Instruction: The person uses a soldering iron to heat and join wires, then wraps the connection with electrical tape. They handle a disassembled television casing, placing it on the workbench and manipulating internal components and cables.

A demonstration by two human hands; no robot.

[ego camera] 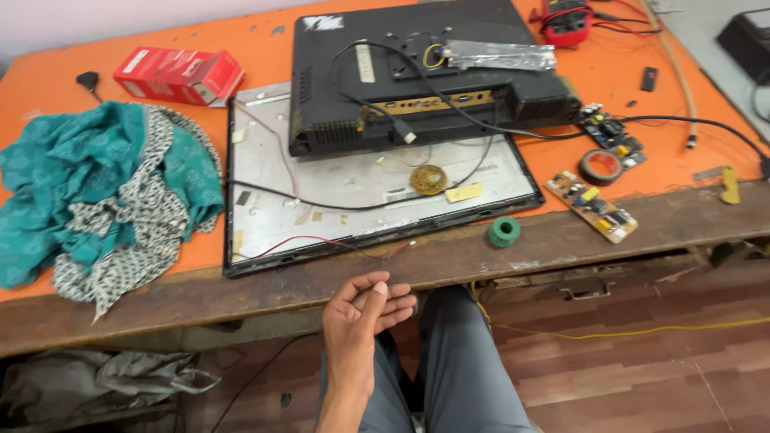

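Hand [365, 317], left, sits at lower centre of the frame, palm up over the lap, fingers loosely curled, holding nothing; it lies just below the counter [241, 293] edge. The right hand is out of view. Nearest above it, a panel [337, 200] lies flat at centre frame, with red wire [321, 240] across its lower part. A black cover [417, 72] rests on the panel's upper edge. A green spool [504, 232] stands right of the panel, circuit board [592, 206] further right. Cloth [104, 192] is heaped at left, red box [178, 75] at upper left.
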